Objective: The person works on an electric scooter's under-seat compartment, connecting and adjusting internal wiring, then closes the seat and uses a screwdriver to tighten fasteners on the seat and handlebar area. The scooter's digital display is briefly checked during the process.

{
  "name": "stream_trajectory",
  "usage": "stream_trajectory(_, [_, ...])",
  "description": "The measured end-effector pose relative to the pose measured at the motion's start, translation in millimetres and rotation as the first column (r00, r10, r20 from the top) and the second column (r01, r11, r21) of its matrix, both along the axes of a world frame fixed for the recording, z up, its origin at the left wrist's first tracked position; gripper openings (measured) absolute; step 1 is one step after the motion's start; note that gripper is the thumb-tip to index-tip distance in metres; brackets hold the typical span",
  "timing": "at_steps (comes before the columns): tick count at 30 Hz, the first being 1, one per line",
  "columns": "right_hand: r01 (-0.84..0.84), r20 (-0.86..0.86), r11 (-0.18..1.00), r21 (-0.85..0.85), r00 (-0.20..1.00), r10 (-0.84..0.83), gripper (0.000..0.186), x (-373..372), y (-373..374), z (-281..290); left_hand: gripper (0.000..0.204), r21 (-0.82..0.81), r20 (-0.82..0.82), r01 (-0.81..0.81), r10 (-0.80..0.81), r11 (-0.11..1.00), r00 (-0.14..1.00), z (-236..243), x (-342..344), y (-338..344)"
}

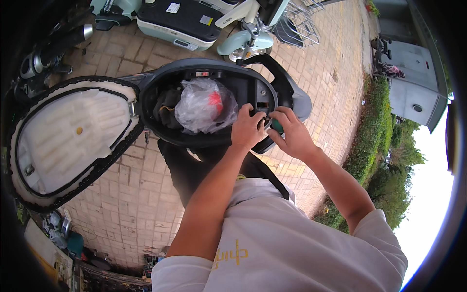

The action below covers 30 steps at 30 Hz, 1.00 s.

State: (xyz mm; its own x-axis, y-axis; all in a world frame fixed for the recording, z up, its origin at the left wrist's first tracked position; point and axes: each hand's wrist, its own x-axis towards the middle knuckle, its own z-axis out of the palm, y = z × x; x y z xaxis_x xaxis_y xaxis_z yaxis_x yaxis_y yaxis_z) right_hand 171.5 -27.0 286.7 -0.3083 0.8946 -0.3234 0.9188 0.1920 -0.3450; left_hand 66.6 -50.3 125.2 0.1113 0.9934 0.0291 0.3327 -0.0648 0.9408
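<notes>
Head view: my left hand point(247, 127) and right hand point(291, 134) meet at the rear rim of the scooter's storage tub point(265, 92), close together so one can steady what the other works on. My left fingers curl shut around a small dark part point(265, 119) at the rim; my right fingers pinch a green-handled tool point(277, 126) against it (its tip is hidden). The seat point(68, 138) is swung up to my left, baring the tub, where a clear plastic bag point(204, 107) lies beside my left hand.
</notes>
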Motion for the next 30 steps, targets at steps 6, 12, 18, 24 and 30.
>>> stream_trajectory(6, [-0.053,0.026,0.997,-0.052,0.998,0.055,0.036,7,-2,2,0.028,-0.095,-0.016,0.058,-0.059,0.994,0.998,0,0,1])
stream_trajectory(12, [-0.131,0.005,0.987,0.09,0.991,0.132,0.039,13,-6,-2,0.056,-0.078,-0.067,0.047,-0.052,0.996,0.996,3,2,0])
stream_trajectory(18, [-0.184,0.01,0.98,0.074,0.983,0.184,0.047,14,3,0,0.085,-0.037,-0.265,0.146,-0.15,0.989,0.952,2,4,3])
stream_trajectory(24, [-0.026,0.145,0.986,-0.167,0.988,0.05,0.036,11,11,-1,0.106,-0.193,-0.042,0.176,-0.188,0.965,0.981,-2,6,5])
stream_trajectory(30, [-0.451,0.31,0.883,-0.129,0.827,0.468,0.02,14,18,-3,0.11,-0.236,-0.169,0.245,-0.288,0.94,0.943,-10,15,4])
